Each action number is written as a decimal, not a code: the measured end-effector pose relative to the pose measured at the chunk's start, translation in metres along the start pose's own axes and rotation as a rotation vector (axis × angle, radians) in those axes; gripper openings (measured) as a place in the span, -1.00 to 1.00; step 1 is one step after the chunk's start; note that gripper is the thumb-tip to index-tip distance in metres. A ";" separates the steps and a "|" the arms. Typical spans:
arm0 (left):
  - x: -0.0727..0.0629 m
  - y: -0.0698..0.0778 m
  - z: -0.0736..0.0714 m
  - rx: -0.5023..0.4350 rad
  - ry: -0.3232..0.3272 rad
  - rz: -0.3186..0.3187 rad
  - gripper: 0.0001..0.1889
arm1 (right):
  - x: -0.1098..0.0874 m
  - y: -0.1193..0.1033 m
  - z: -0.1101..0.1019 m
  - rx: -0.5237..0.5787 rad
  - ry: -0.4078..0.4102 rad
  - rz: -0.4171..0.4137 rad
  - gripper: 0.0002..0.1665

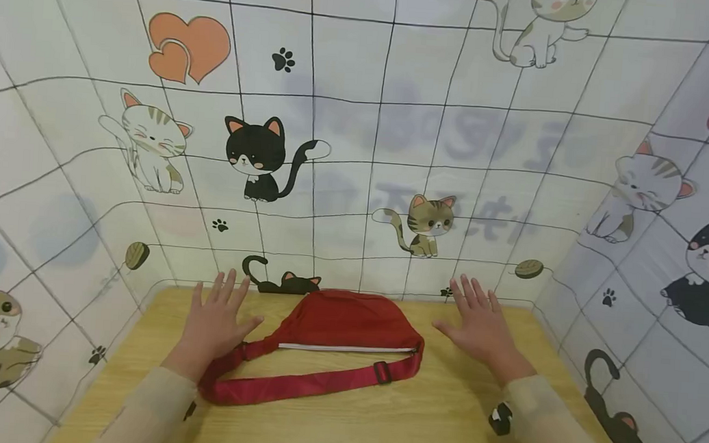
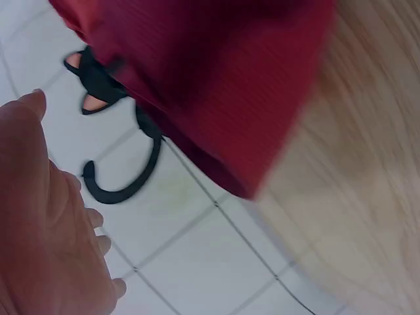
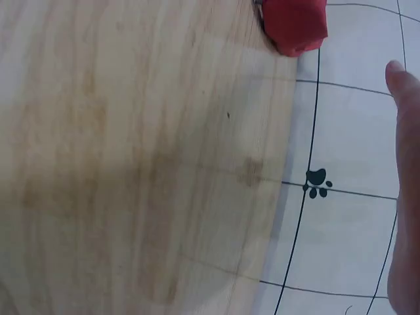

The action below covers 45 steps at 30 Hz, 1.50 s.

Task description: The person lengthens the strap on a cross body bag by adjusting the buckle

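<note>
A red fanny pack (image 1: 350,323) lies on the wooden table, its white zipper edge facing me. Its magenta strap (image 1: 293,387) loops toward me, with a black slider buckle (image 1: 382,372) near the right end. My left hand (image 1: 214,321) is over the strap's left side, fingers straight and spread, holding nothing. To the right of the bag, my right hand (image 1: 479,326) is apart from it, also with straight, spread fingers. The left wrist view shows the strap (image 2: 262,98) close up beside my palm (image 2: 59,249). In the right wrist view, one end of the bag (image 3: 295,26) shows at the top.
The wooden table (image 1: 339,440) ends at a white gridded backdrop (image 1: 348,132) printed with cats, hearts and paw prints. This backdrop rises behind the table and along both sides. A small black-and-white object (image 1: 500,419) shows beside my right sleeve.
</note>
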<state>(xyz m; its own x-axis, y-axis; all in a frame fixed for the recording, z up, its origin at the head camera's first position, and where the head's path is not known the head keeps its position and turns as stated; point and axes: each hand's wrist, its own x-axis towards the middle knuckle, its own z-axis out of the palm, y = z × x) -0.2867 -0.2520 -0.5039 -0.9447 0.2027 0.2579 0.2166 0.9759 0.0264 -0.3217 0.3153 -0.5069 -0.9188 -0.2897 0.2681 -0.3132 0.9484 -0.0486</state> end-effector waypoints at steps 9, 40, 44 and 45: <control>-0.014 0.042 0.000 -0.038 0.066 0.123 -0.12 | -0.025 -0.033 0.007 0.041 0.065 -0.182 0.24; -0.008 0.167 0.033 -0.301 -0.202 0.351 -0.23 | -0.046 -0.110 0.029 0.189 -0.002 -0.464 -0.12; -0.005 0.181 0.040 -0.361 -0.252 0.366 -0.35 | -0.044 -0.114 0.033 0.223 -0.020 -0.449 -0.19; -0.004 0.183 0.041 -0.381 -0.265 0.360 -0.38 | -0.043 -0.115 0.034 0.231 -0.035 -0.440 -0.20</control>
<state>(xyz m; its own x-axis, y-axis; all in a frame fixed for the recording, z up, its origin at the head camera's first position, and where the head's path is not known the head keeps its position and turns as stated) -0.2533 -0.0704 -0.5396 -0.8138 0.5773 0.0661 0.5624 0.7539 0.3396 -0.2544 0.2148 -0.5455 -0.6940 -0.6639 0.2786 -0.7143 0.6833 -0.1511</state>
